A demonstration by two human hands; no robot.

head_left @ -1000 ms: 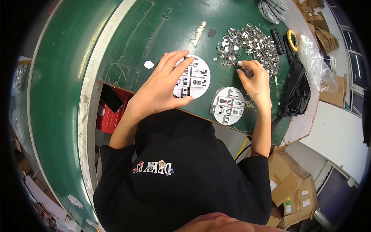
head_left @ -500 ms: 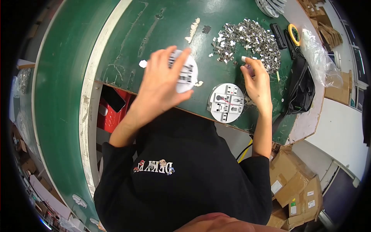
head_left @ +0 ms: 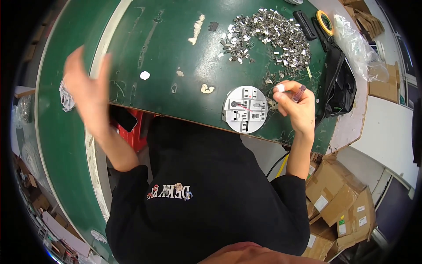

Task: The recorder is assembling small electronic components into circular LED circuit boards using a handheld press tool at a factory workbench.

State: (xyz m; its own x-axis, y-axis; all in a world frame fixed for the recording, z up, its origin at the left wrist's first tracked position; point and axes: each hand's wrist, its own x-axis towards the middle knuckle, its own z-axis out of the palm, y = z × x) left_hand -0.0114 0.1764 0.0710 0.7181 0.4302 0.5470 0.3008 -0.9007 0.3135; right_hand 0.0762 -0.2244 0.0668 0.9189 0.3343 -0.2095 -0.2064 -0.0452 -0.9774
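My left hand (head_left: 85,90) is over the green belt at the left, smeared by motion, its fingers apart. Beside its fingers a round white plastic part (head_left: 67,97) lies on the belt, partly hidden by the hand. My right hand (head_left: 299,105) pinches a small white piece (head_left: 281,88) between thumb and forefinger. A purplish see-through object (head_left: 300,93) rests against its curled fingers. Just left of this hand, a round white housing (head_left: 245,93) lies near the table's front edge, with raised compartments, small dark and metal fittings and a red wire.
A heap of small metal-and-white clips (head_left: 281,39) spreads over the green table's far right. Beyond it lie a black case (head_left: 304,25), yellow tape roll (head_left: 324,22), black bag (head_left: 340,88) and clear plastic bag (head_left: 358,48). A phone (head_left: 124,118) sits below the table edge.
My left hand has swung left from the table to the belt with the round white part, which now lies there. My right hand has moved slightly nearer, still pinching the small white piece.
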